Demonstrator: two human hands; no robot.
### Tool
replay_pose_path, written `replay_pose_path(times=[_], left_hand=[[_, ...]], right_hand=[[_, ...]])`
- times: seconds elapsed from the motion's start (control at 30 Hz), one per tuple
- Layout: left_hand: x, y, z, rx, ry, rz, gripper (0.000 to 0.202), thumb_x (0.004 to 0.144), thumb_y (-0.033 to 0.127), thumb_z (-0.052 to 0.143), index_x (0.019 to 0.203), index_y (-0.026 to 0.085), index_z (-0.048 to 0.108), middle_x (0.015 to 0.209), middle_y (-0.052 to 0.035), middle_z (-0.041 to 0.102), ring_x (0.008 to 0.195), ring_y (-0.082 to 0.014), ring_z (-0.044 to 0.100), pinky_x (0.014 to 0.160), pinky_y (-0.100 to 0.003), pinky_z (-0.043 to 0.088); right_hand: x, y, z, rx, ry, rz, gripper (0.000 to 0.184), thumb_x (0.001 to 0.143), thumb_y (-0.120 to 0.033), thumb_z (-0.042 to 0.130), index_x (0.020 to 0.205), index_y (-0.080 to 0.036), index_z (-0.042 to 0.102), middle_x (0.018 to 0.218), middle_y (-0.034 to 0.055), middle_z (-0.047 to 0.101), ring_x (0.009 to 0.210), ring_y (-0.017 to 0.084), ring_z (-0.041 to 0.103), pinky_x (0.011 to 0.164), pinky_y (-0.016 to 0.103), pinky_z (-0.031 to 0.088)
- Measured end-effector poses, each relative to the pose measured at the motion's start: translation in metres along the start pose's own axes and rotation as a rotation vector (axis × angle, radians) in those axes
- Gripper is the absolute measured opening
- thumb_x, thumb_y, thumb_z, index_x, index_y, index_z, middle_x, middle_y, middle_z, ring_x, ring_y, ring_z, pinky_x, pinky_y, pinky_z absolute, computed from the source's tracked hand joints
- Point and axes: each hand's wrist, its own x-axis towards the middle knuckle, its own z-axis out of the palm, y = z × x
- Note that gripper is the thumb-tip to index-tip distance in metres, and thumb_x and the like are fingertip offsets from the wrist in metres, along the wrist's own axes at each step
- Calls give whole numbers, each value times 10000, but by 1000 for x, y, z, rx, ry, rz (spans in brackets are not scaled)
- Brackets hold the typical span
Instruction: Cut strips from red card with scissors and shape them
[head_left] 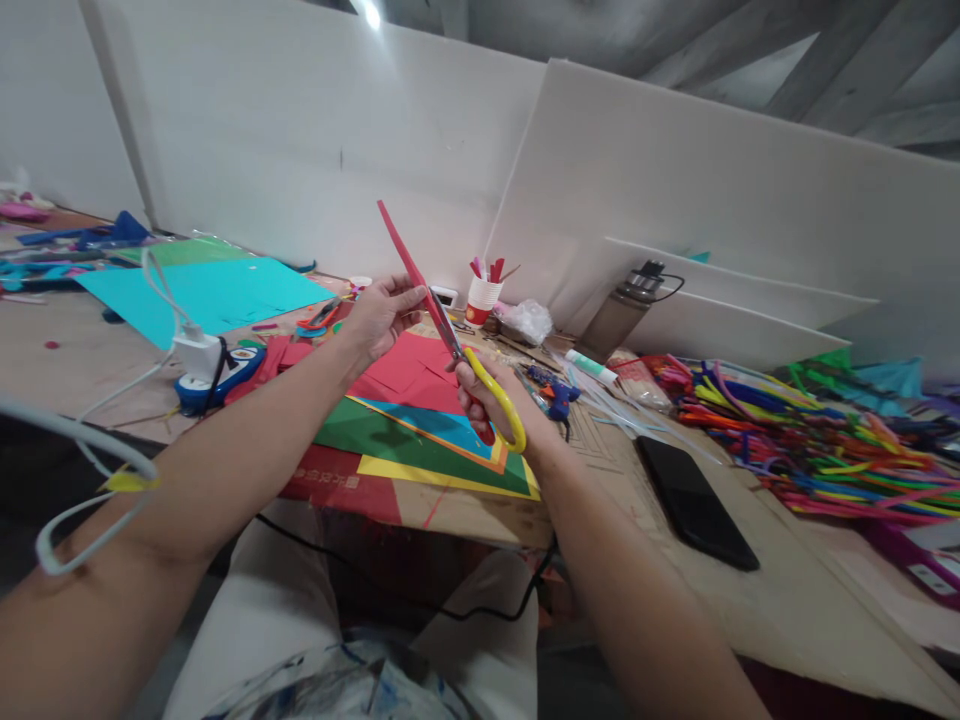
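Note:
My left hand pinches a narrow strip of red paper, which sticks up and away to the upper left. In my right hand is a pair of scissors with a yellow and red handle. The blades point up to the left and lie along the lower part of the strip; I cannot tell how far they are apart. Below both hands lies a stack of coloured sheets: red paper on top, with blue, orange, green and yellow edges showing.
A turquoise sheet and a blue power strip with a white charger are at left. Behind the hands stands a paper cup of pens. A bottle, a glue gun, a phone and many pipe cleaners lie rightward.

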Motion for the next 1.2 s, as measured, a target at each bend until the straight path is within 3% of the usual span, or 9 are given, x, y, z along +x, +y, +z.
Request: replay_pose_path(times=[0.87,1.2], left_hand=[[1,0,1,-14,-6,-3,140,706,54,746,774,138,658,677,13,652,562,-63,591,559,-193,471],[0,0,0,-16,-23,-10,139,711,66,749,782,140,657,664,22,633,565,-57,581,570,-190,482]], right_hand=[[-3,-8,5,53,38,50,382,839,-575,591,987,-231,515,571,-89,458,352,47,347,301,161,258],[-4,-7,5,10,45,37,492,787,-669,604,981,-223,526,574,-85,462,337,51,370,282,168,273]])
